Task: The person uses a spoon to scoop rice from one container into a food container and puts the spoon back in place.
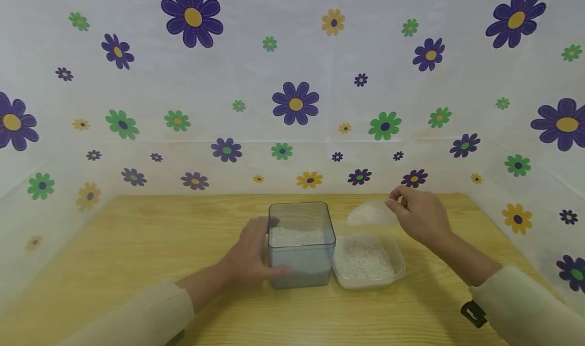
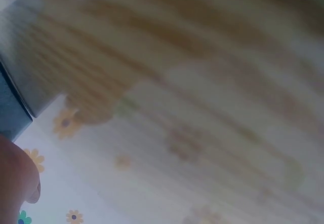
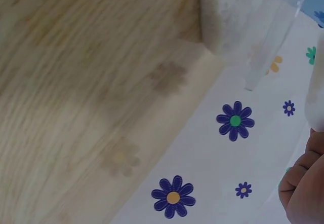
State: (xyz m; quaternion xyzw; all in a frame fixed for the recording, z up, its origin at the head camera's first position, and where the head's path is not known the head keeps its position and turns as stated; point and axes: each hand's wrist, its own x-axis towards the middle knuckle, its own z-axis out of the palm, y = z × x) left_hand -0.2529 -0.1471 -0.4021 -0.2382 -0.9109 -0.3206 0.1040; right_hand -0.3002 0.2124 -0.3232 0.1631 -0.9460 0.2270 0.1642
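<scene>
A grey see-through square bin (image 1: 301, 267), part filled with white rice-like grains, stands mid-table. My left hand (image 1: 249, 257) holds its left side, thumb along the front wall and fingers round the back corner. To the bin's right sits a clear plastic tub (image 1: 400, 265) with more of the grains (image 1: 364, 257) inside. Above the tub's back edge, my right hand (image 1: 422, 214) pinches a translucent white scoop (image 1: 371, 213) between thumb and curled fingers. In the right wrist view those fingers (image 3: 309, 183) show at the scoop's end.
Pale wood table (image 1: 183, 239) lies under both containers. A white flower-print sheet (image 1: 247, 82) walls it at the back and both sides. A black tag or buckle (image 1: 474, 313) hangs by the right sleeve.
</scene>
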